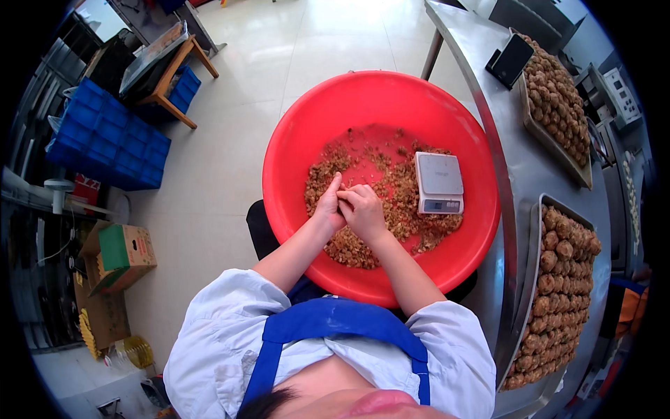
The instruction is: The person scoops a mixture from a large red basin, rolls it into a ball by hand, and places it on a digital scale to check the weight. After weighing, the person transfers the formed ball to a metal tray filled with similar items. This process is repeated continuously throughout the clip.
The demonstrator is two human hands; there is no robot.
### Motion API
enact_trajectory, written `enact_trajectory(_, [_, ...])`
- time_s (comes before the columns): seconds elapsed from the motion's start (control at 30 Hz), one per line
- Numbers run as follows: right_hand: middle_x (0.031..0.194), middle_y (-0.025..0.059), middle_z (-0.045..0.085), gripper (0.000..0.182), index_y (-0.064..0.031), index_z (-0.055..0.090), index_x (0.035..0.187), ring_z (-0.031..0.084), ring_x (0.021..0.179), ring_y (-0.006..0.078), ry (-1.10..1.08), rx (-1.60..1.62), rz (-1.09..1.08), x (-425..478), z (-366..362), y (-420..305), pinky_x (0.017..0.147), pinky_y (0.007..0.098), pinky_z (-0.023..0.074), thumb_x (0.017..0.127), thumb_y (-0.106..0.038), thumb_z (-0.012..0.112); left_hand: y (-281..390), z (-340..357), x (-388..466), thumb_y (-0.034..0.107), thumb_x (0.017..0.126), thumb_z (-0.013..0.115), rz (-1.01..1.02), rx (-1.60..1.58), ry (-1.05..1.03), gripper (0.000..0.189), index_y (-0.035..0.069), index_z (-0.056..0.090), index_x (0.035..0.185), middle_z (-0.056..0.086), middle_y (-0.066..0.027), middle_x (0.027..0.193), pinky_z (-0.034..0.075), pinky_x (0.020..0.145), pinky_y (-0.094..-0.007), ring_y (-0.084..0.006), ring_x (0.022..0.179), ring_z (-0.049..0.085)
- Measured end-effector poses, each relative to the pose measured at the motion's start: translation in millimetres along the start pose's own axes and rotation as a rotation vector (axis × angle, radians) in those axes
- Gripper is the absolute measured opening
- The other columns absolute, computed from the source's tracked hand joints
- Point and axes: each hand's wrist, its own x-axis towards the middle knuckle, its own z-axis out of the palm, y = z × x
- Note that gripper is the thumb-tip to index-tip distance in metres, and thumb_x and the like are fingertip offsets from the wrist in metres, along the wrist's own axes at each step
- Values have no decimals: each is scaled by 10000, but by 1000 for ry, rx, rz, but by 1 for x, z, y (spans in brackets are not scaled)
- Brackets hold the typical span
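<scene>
My left hand (330, 206) and my right hand (362, 209) meet over a large red plastic basin (298, 125). The right hand's fingers are curled against the left hand's fingers and palm. Whatever may lie between them is hidden. Below the hands, a loose, crumbly brown mixture (356, 251) covers much of the basin's bottom. A white digital kitchen scale (440, 175) with a bare weighing plate rests on the mixture, to the right of my hands.
A steel table (487, 68) along the right bears a tray of piled brown balls (557, 99), a tray of balls in rows (557, 293) and a phone on a stand (513, 58). Blue crates (110, 136), a wooden stool (172, 78) and a cardboard box (138, 251) are at left.
</scene>
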Motion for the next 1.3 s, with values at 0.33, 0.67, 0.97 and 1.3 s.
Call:
enact_trajectory(0.33, [877,111,709,242,-57,766,1035,687,947,325,-107,105,455,5,-14,39,877,396,541,977,-263,654,4,14,-12,616,959,594,2,206,108,428,192,622,903,638,35,764,492,586,-226,-111,676,616])
enact_trajectory(0.67, [780,118,653,273,-31,685,782,664,710,300,153,97,248,4,5,27,614,384,516,971,-225,647,2,14,-27,845,918,266,-363,143,-420,1019,25,370,1516,461,-174,1511,297,1189,-539,-337,1406,437])
enact_trajectory(0.97, [885,46,712,217,-107,733,860,683,896,240,36,-74,49,-5,0,42,1122,483,350,946,-291,659,1,34,-40,844,913,306,-368,99,-406,995,18,450,1450,514,-167,1460,380,1137,-509,-318,1317,529])
enact_trajectory(1.3, [928,94,704,245,-74,701,936,705,858,292,215,-117,82,6,-1,26,946,448,524,912,-318,696,-2,19,-25,865,903,252,-352,94,-333,1029,16,455,1448,537,-160,1443,395,1129,-481,-315,1329,527])
